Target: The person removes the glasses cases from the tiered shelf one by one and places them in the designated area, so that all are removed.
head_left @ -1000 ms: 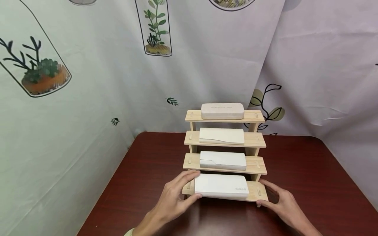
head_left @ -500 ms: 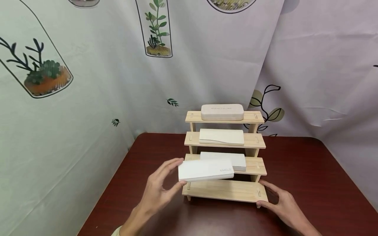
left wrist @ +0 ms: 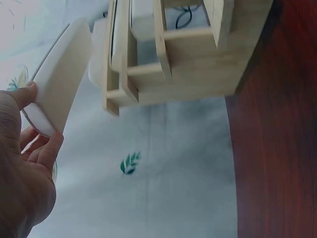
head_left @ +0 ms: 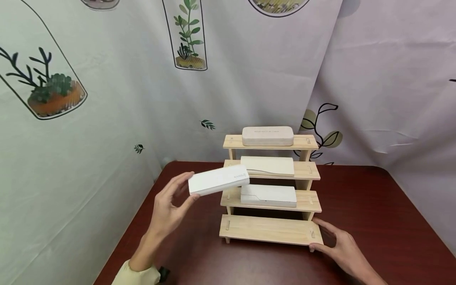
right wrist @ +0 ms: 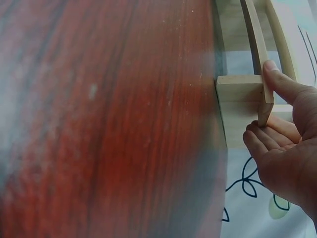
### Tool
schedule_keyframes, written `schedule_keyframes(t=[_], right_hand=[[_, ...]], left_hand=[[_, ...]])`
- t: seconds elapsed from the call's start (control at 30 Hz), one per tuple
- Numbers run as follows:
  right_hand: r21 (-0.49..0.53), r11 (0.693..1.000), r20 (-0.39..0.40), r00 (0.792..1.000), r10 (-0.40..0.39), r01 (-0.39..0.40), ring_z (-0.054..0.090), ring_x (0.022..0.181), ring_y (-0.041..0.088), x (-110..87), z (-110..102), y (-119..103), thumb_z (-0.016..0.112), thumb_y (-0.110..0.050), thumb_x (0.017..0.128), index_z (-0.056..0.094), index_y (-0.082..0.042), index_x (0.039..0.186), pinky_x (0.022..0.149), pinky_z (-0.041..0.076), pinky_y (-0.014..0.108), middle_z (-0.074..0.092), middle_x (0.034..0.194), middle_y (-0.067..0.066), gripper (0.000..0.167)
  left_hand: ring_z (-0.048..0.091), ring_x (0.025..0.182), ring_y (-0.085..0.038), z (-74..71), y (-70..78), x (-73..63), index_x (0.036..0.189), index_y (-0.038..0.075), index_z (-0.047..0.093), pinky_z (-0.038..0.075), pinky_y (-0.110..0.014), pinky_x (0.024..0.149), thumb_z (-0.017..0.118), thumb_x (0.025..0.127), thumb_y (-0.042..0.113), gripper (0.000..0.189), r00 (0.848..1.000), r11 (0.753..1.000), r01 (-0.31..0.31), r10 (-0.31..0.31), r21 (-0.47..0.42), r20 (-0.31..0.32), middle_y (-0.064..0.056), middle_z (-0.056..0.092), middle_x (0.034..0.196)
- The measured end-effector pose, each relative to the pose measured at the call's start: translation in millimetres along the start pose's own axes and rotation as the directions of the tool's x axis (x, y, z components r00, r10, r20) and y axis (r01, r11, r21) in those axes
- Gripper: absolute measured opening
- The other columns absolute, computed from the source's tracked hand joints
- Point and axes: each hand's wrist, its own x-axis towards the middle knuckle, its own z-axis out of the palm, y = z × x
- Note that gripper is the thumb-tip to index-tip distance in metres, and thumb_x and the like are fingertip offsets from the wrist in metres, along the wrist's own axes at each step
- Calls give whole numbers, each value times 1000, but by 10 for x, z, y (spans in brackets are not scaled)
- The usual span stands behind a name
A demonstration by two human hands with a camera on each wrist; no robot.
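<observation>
My left hand (head_left: 166, 209) pinches a white glasses case (head_left: 218, 180) by its left end, thumb at the near side and fingers at the far side. The case is in the air, tilted, left of a stepped wooden rack (head_left: 270, 229). In the left wrist view the same case (left wrist: 64, 74) stands clear of the rack's side. My right hand (head_left: 340, 247) grips the right end of the rack's lowest shelf. The right wrist view shows its thumb (right wrist: 277, 79) on the board and its fingers curled by the board's end.
Each upper shelf bears one case: a beige case (head_left: 268, 136) on top, a cream case (head_left: 268, 165) below it, a white case (head_left: 268, 196) below that. The rack stands on a dark red table (head_left: 192, 253). A printed cloth (head_left: 149, 79) hangs behind and at the left.
My left hand has lifted the white glasses case off the lowest shelf and carried it up and to the left, tilting it. The right hand keeps its hold on the rack.
</observation>
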Motion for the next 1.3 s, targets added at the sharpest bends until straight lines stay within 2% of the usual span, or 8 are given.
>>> schedule_keyframes(t=[0.2,0.3,0.5,0.57,0.73,0.87,1.0,1.3], right_hand=[[0,1000,1,1000,1,-1,66,116,13,1,-1,-1,100,-37,71,72,-9,136,87,35,0,75,126,12,76],[3,1000,-2,1000,-2,2,66,116,12,2,2,-1,100,-37,70,72,-9,136,87,34,0,75,126,12,76],[7,1000,0,1000,5,-5,66,116,12,-1,4,5,100,-37,71,72,-9,136,86,36,2,75,126,12,76],[12,1000,1,1000,6,-6,65,117,12,-2,6,8,100,-37,71,72,-9,136,87,36,1,75,126,12,76],[22,1000,-3,1000,0,0,65,118,12,-3,14,17,100,-36,71,72,-9,136,89,33,-1,75,126,12,76],[8,1000,1,1000,14,-14,66,119,20,-3,15,15,99,-38,71,72,-10,137,89,35,2,75,127,12,76],[9,1000,-4,1000,15,-15,66,119,22,-1,19,13,99,-38,71,72,-11,137,89,35,1,75,127,13,76],[25,1000,-15,1000,2,-2,65,119,13,-6,29,25,99,-36,71,72,-11,137,89,31,-1,75,127,13,75]], left_hand=[[66,126,-25,-81,-197,78,141,0,66,51,-29,107,85,82,-13,63,998,999,30,-28,40,-54,-14,66,140],[67,123,-29,-106,-264,115,139,-2,66,50,-26,106,85,82,-14,61,996,996,57,-51,69,-78,-17,66,139],[67,119,-43,-134,-241,212,135,-11,64,52,-28,105,82,85,-15,54,989,990,101,-90,99,-115,-27,65,135],[67,119,-44,-142,-276,221,135,-12,64,52,-28,104,81,86,-14,52,987,989,112,-99,101,-130,-28,65,134],[69,118,-44,-166,-616,173,136,-7,66,52,-19,101,83,86,-12,53,977,985,138,-118,105,-177,-25,67,133],[69,119,-41,-191,-865,126,138,-1,67,49,-12,99,84,88,-5,53,968,973,188,-159,135,-196,-20,68,135],[69,122,-37,-214,-1038,84,139,0,68,48,-10,99,85,90,0,52,958,957,236,-201,170,-204,-17,67,137],[69,120,-39,-208,-1387,-32,137,-1,67,46,-6,96,86,89,-1,52,949,932,296,-262,211,-173,-22,67,135]])
